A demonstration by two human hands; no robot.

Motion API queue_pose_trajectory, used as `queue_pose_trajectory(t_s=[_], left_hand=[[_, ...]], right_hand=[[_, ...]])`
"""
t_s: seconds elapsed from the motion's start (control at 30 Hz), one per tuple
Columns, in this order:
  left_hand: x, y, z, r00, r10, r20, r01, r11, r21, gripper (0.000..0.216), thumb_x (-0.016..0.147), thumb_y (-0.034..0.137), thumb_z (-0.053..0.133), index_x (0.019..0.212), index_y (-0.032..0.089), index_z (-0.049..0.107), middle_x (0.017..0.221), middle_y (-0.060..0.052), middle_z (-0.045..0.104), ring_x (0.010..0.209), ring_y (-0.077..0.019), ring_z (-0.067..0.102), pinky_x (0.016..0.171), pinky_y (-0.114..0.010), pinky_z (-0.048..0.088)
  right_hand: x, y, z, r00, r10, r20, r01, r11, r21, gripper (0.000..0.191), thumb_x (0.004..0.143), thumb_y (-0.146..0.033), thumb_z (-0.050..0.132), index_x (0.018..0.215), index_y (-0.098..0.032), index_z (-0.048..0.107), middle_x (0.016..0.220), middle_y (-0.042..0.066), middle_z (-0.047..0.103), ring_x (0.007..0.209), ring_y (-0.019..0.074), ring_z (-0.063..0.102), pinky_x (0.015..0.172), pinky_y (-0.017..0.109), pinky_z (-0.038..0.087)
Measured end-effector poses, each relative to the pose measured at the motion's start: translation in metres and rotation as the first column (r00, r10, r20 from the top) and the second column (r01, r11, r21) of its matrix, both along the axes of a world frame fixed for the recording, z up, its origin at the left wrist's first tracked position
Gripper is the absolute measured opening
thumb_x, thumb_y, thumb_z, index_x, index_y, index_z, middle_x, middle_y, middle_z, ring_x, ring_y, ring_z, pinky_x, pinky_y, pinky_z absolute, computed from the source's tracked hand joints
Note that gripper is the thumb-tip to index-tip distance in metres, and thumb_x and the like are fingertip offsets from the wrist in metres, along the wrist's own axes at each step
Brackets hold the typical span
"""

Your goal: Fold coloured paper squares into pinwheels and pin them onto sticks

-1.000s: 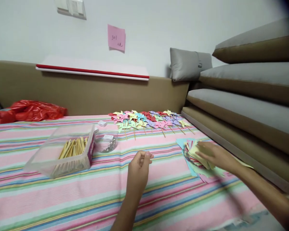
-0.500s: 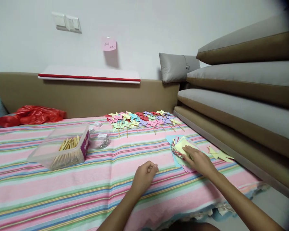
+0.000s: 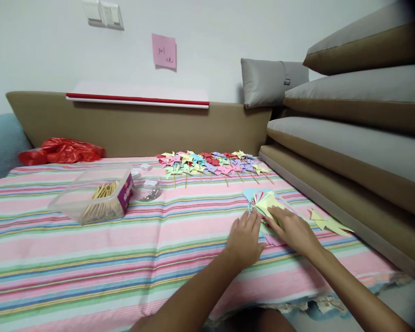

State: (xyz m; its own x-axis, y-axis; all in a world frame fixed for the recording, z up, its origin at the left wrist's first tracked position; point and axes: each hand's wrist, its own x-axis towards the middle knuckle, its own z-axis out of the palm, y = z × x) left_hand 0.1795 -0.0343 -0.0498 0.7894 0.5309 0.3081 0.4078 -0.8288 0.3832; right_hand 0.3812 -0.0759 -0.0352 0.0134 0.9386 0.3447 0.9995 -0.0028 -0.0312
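Observation:
A fanned stack of coloured paper sheets, pale yellow on top, lies at the right on the striped cloth. Over its right side is my right hand, with curled fingers gripping the sheets. My left hand is at the stack's near left edge. Its fingers stretch forward, slightly apart, and the fingertips are at or very near the paper. Under the stack, blue and pink sheets stick out. To the right of my right hand lies a pale yellow cut paper piece.
Paper pinwheels on sticks lie in rows towards the back. At the left stands a clear plastic box of wooden sticks, beside a round clear container of small metallic pieces. Stacked cushions border the right; a red plastic bag sits back left.
My left hand has moved right and forward to the paper stack, and its curled fingers have stretched out. My right hand stays on the stack. The view has shifted slightly.

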Motion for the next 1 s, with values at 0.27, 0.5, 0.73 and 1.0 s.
queue_pose_trajectory(t_s=[0.27, 0.5, 0.73, 1.0], left_hand=[[0.023, 0.011, -0.015, 0.994, 0.095, -0.048, -0.089, 0.990, 0.112, 0.071, 0.098, 0.049, 0.043, 0.156, 0.010, 0.031, 0.166, -0.016, 0.024, 0.150, -0.0344, 0.028, 0.115, -0.054, 0.036], [0.023, 0.008, -0.020, 0.996, 0.091, -0.025, -0.088, 0.990, 0.109, 0.074, 0.099, 0.052, 0.038, 0.157, 0.006, 0.027, 0.164, -0.016, 0.032, 0.148, -0.0318, 0.033, 0.115, -0.049, 0.035], [0.021, 0.010, -0.021, 0.996, 0.085, 0.005, -0.085, 0.990, 0.113, 0.069, 0.100, 0.052, 0.036, 0.153, 0.008, 0.036, 0.161, -0.015, 0.037, 0.146, -0.0319, 0.035, 0.115, -0.048, 0.034], [0.020, 0.010, -0.023, 0.997, 0.079, 0.026, -0.082, 0.987, 0.137, 0.064, 0.100, 0.049, 0.039, 0.150, 0.008, 0.039, 0.158, -0.017, 0.042, 0.143, -0.0307, 0.039, 0.114, -0.047, 0.035]], right_hand=[[0.008, -0.001, -0.005, 0.999, 0.048, 0.002, -0.048, 0.999, -0.017, 0.042, 0.102, -0.038, 0.039, 0.128, -0.014, 0.062, 0.133, 0.019, 0.067, 0.126, 0.0310, 0.062, 0.110, 0.048, 0.046], [0.012, 0.000, -0.005, 0.997, 0.069, 0.019, -0.068, 0.996, -0.052, 0.042, 0.102, -0.039, 0.040, 0.127, -0.014, 0.062, 0.133, 0.020, 0.067, 0.128, 0.0311, 0.061, 0.113, 0.049, 0.041], [0.012, -0.001, -0.006, 0.996, 0.073, 0.043, -0.069, 0.994, -0.086, 0.040, 0.103, -0.039, 0.040, 0.127, -0.014, 0.060, 0.133, 0.020, 0.066, 0.132, 0.0309, 0.057, 0.114, 0.049, 0.041], [0.011, -0.001, -0.002, 0.996, 0.085, -0.021, -0.086, 0.995, -0.059, 0.034, 0.102, -0.039, 0.041, 0.114, -0.019, 0.065, 0.126, 0.015, 0.071, 0.124, 0.0294, 0.063, 0.112, 0.045, 0.043]])
